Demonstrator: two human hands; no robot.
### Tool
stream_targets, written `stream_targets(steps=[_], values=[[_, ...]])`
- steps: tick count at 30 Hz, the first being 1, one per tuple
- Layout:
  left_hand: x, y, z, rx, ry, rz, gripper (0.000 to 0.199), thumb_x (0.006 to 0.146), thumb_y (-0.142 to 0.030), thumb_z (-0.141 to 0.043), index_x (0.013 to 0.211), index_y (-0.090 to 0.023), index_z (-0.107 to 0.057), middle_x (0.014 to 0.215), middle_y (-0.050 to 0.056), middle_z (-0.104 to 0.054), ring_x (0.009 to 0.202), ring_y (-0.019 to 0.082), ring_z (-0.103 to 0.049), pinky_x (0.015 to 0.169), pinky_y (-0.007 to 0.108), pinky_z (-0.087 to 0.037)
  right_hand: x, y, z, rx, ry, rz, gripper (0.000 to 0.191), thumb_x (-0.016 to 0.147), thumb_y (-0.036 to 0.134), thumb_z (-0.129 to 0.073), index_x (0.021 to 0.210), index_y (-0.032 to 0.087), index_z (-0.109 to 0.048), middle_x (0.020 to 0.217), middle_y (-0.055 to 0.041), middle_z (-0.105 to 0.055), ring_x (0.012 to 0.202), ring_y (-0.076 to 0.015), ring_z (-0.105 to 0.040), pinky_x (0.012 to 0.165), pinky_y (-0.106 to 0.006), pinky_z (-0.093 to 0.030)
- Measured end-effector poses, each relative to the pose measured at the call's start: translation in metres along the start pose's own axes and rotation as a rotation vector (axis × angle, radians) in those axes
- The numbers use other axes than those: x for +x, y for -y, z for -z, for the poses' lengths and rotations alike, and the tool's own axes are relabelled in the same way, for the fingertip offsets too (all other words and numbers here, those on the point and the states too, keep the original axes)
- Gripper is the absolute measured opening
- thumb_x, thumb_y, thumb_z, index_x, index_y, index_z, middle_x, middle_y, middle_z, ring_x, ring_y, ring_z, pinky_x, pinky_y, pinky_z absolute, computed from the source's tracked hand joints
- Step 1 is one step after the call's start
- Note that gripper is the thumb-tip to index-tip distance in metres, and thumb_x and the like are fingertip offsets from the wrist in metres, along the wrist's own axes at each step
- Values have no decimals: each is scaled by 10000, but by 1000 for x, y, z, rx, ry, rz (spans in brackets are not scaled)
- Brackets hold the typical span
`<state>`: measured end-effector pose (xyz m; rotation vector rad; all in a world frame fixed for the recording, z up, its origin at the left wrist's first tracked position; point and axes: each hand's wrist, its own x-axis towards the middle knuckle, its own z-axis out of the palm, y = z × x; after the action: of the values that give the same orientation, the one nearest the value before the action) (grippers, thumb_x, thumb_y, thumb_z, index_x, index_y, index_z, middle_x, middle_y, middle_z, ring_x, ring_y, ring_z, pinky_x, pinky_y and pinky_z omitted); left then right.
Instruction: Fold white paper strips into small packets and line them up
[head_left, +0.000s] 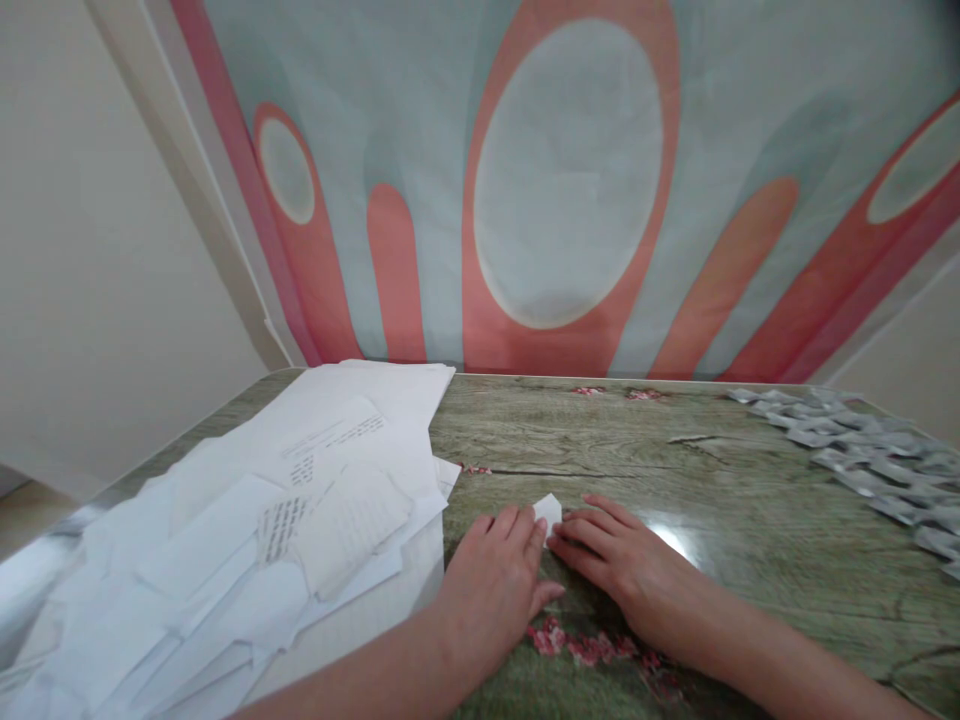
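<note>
1. Small white paper piece sat on the desk between the fingertips of both hands; clock directions below are taken from it.
2. Left hand came in from 7 o'clock. Fingers lay close together, fingertips at the piece's left edge; thumb stuck out apart from them, toward 4 o'clock.
3. Right hand came in from 4 o'clock. Fingers extended, tips at the piece's right edge; thumb hidden, so couldn't tell if it was pinching.
4. Hands were near each other, with a narrow gap.
5. Paper pile: 9 o'clock, loose overlapping sheets, some with printed text.
6. Grey folded strips: 3 o'clock, laid in rows near the desk's right side.
7. Pink flower print: 6 o'clock.
8. Red-and-grey patterned backdrop: 12 o'clock, behind the desk.
</note>
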<state>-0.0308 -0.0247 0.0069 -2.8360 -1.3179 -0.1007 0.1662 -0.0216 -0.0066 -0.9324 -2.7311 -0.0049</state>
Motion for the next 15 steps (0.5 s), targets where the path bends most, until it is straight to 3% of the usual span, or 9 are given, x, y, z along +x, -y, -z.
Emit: stream_targets(steps=[9, 15], values=[[2, 8, 2, -54, -42, 6, 535, 807, -499, -541, 1250, -209, -464, 1348, 123, -409, 1233, 306, -344, 966, 468, -322, -2, 1, -6, -64, -19, -48, 421, 810, 129, -501, 1230, 158, -494, 1100, -92, -589, 1028, -231, -512, 1036, -486, -255], [4, 22, 0, -113, -52, 8, 506, 843, -556, -432, 1288, -317, -421, 1398, 93, -343, 1287, 312, -270, 994, 490, -285, -2, 2, -8, -92, -68, -69, 433, 786, 72, -478, 1209, 152, -515, 1129, -96, -579, 1064, -223, -498, 1013, -463, -316]])
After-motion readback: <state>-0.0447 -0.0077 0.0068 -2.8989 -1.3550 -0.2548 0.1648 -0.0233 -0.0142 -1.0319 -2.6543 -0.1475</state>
